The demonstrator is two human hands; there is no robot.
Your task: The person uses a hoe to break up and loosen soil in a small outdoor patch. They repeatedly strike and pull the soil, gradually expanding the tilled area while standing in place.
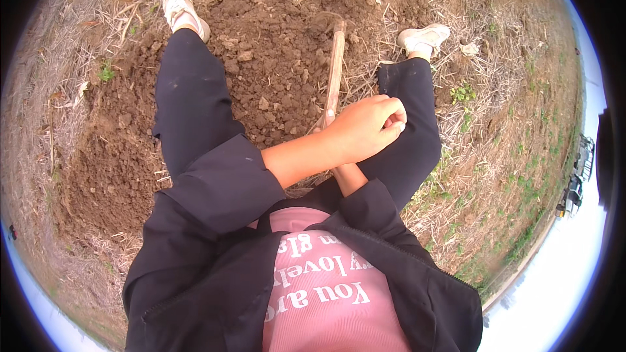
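A hoe [336, 61] with a pale wooden handle stretches away from me. Its head is sunk in loose brown soil [269, 73] and mostly hidden. My right hand [328, 116] grips the near part of the handle; only its thumb and a bit of finger show past my left forearm. My left arm crosses above my right wrist. Beyond the handle, over my right thigh, my left hand [369, 124] is curled into a loose fist with nothing visible in it.
My shoes, left [181, 7] and right [424, 39], stand wide apart on either side of the dug soil. Dry straw [489, 107] and small green weeds [462, 93] cover the ground around. A vehicle [577, 176] stands far off at the right rim.
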